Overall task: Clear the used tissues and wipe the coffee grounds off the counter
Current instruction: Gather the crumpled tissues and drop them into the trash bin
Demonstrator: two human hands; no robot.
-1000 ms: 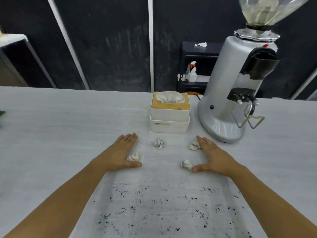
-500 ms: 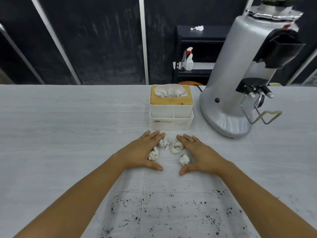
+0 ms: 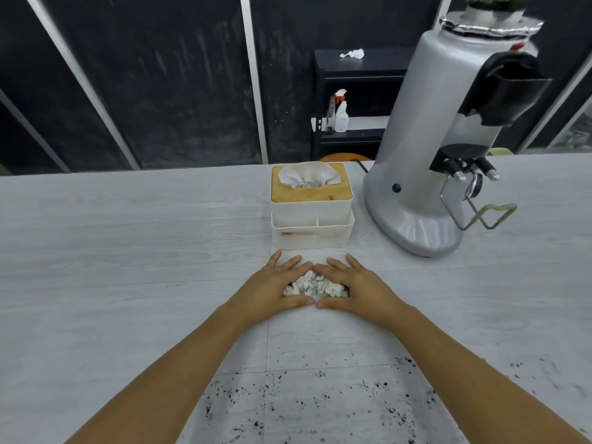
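Both my hands lie flat on the counter (image 3: 128, 251), palms down, fingers spread and not closed on anything. My left hand (image 3: 272, 288) and right hand (image 3: 358, 290) form a ring: index fingertips nearly touch on the far side, thumb tips nearly touch on the near side. The used tissues (image 3: 315, 286) sit bunched inside that ring, touching both palms' inner edges, equally near each hand. The heap's long axis runs left to right, from one palm to the other.

Beyond my fingertips stands the tissue box (image 3: 310, 219), near but apart; the grinder (image 3: 432, 187) stands farther off, beyond and right of my right hand. Left of my left hand the surface is bare. The coffee grounds (image 3: 304, 402) lie behind my wrists, between my forearms. Judgement: lifting straight up is the freest path; grounds remain unwiped.
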